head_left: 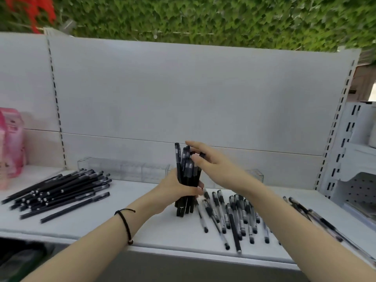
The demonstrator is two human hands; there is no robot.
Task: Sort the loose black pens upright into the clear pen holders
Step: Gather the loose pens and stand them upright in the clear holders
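Shows a bundle [186,180] of black pens held upright at the middle of a white shelf [122,226], caps up, lower ends down at the shelf surface; cannot tell whether touching it. Left hand [179,189] wrapped around the bundle's lower half, fingers curled tight, a black cord bracelet [125,222] on that wrist. Right hand [209,162] spread open above and to the right, fingers straight, fingertips against the caps at the top of the bundle, gripping nothing. Just behind the bundle, along the foot of the white back panel [183,88], a row of clear holders [124,169] joined side by side, with one further holder [254,175] partly hidden behind the right forearm. Loose pens [234,214] lying flat and fanned out on the shelf just right of the bundle, under the right forearm, mostly clear-barrelled with black caps, several reaching the front edge. A few more pens [311,216] slanting along the shelf's far right. Well to the left, a pile [61,192] of all-black pens lying flat, roughly parallel, angled toward the back. Pink package [10,147] standing at the far left edge of the shelf. White slotted rack [358,159] beside the shelf on the right. Green leaf wall [203,17] above the panel, red flowers [30,11] at top left.
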